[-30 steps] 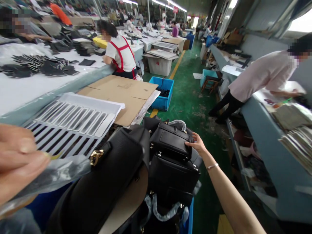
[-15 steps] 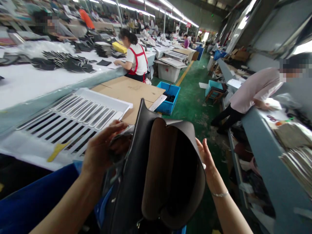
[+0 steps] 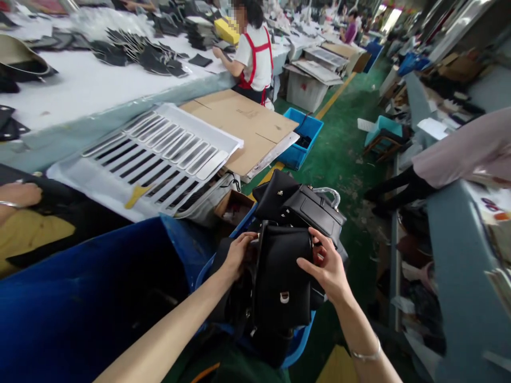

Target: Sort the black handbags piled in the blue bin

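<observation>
A black handbag [image 3: 284, 271] with a small silver metal fitting on its front stands upright over a blue crate [image 3: 305, 340]. My left hand [image 3: 240, 254] grips its upper left edge with closed fingertips. At the upper right edge, my right hand [image 3: 328, 266] has its thumb at the front and its fingers curled behind, partly hidden. More black bags lie heaped just beyond, among them one bag [image 3: 315, 210] with a handle [image 3: 329, 196] wrapped in clear plastic. The lower part of the held bag merges with dark items in the crate.
A large blue bin [image 3: 99, 287] stands at left, near another person's hand [image 3: 18, 196]. White slotted sheets [image 3: 159, 154] and a cardboard sheet [image 3: 247, 119] lie ahead. A worker in red straps [image 3: 257, 58] is at the long table. Another person [image 3: 463, 146] leans over the right bench [image 3: 459, 255].
The bag was close to me with its open, brown-lined inside showing. Now it is lower and farther away, at the crate, front showing. My right hand has closed on its edge.
</observation>
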`<state>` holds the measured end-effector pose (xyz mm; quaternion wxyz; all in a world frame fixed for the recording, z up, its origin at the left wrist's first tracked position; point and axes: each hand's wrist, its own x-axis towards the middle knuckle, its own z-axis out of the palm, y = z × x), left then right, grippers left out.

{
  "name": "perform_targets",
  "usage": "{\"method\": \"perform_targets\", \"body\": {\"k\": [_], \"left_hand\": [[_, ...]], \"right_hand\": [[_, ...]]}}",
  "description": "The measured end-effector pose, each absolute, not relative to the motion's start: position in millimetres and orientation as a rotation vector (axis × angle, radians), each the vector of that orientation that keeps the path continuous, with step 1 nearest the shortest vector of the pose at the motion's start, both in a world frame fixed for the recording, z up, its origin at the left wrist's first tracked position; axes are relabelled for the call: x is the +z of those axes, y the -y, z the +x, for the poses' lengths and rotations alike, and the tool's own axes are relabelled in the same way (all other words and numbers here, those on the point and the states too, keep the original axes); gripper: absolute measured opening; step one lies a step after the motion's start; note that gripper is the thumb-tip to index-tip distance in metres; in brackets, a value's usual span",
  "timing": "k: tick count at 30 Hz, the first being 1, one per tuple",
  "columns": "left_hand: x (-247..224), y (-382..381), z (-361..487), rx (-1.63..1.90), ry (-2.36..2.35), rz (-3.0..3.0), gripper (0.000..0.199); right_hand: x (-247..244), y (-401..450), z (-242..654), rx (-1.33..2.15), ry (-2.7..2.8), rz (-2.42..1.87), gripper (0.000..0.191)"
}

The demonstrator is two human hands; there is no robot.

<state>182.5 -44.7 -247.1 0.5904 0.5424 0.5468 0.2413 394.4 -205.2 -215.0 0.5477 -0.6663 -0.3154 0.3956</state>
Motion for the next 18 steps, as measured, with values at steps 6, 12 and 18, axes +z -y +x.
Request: {"method": "perform_targets", "body": {"k": [6, 12, 18], "left_hand": [[-226, 23, 151, 0.552, -1.126, 1.823, 0.031], [-285, 60, 86, 0.266, -1.251, 2.115, 0.058], [-373, 93, 85, 0.103, -1.443, 2.148, 0.059]], "right_hand": [[-223, 205, 387, 0.539, 0.981, -1.901, 0.086], [-229, 173, 385, 0.362, 1.116, -2.073, 0.09], [-295, 127, 379, 0.617, 0.926, -2.372, 0.103]]}}
